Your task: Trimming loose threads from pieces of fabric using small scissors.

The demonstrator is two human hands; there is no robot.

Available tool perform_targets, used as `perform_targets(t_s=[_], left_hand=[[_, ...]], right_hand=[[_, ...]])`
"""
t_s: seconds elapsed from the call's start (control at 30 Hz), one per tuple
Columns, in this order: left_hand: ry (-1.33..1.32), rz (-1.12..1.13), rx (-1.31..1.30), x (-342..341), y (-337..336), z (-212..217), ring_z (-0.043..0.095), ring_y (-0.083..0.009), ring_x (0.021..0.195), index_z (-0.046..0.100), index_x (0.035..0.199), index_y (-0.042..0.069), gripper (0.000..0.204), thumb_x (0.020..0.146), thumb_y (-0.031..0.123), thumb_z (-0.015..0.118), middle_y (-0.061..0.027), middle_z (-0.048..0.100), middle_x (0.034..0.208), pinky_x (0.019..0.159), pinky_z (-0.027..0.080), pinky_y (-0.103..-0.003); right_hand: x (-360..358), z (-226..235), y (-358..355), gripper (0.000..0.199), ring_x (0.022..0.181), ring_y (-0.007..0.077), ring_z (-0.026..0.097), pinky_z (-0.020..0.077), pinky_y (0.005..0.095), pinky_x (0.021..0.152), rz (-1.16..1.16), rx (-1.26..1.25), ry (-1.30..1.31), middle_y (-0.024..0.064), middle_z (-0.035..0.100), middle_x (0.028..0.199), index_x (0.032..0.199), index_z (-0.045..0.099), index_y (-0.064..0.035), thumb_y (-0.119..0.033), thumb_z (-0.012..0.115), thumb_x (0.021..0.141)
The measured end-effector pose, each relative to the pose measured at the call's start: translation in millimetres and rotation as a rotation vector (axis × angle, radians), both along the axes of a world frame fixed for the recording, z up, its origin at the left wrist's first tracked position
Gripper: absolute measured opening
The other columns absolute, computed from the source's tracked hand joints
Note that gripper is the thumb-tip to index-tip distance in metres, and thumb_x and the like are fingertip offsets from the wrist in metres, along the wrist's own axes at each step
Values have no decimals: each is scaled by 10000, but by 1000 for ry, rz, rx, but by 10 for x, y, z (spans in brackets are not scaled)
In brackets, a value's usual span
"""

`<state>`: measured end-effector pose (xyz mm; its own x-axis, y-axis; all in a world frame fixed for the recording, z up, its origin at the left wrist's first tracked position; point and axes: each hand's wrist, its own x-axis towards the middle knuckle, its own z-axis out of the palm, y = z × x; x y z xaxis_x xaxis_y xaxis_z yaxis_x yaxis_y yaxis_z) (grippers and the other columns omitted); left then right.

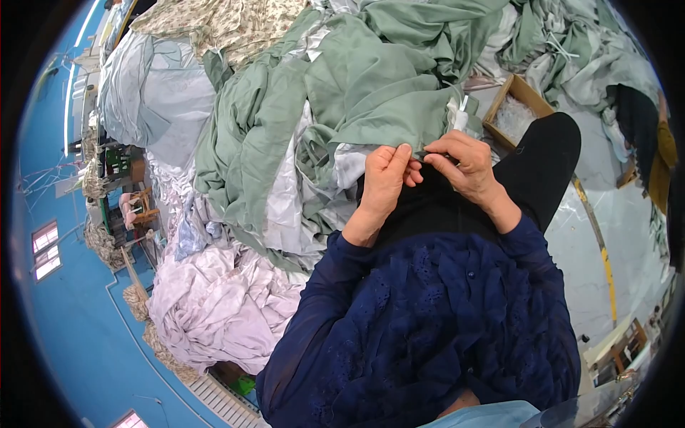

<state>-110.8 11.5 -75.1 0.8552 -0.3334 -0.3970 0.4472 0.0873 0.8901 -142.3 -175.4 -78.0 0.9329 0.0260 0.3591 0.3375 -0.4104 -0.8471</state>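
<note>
A large green cloth (385, 85) with a white underside lies heaped in front of me, and its near edge drapes to my lap. At that edge my left hand (385, 178) is closed in a pinch on the green cloth. My right hand (467, 167) is close beside it on the right, thumb and forefinger pressed together. A small dark thing shows at those fingertips, too small to name. White strips (460, 114) hang from the cloth just beyond my right hand.
Right of the cloth stands a wooden box (515, 107) holding clear, crumpled bits. Pale pink cloth (221, 303) is piled at the left, with pale blue cloth (153, 89) and flowered cloth (228, 28) farther off. A yellow-black stripe (596, 232) crosses the grey floor.
</note>
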Motion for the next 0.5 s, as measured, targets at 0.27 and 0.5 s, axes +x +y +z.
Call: perform_targets(t_s=[0.27,0.5], left_hand=[[-9,-4,-7,4,-16,8,621,-127,572,625,857,-8,277,993,226,564,-78,664,733,511,476,-215],[-2,-2,-16,1,-35,30,590,-95,548,631,826,-23,300,996,211,551,-61,644,712,492,455,-203]], right_hand=[[-10,-38,17,134,648,184,607,465,278,579,-7,79,5,85,643,805,915,693,-9,-55,738,798],[-7,-30,2,157,654,181,607,465,277,580,-2,88,47,90,641,828,942,691,-7,-62,736,802]])
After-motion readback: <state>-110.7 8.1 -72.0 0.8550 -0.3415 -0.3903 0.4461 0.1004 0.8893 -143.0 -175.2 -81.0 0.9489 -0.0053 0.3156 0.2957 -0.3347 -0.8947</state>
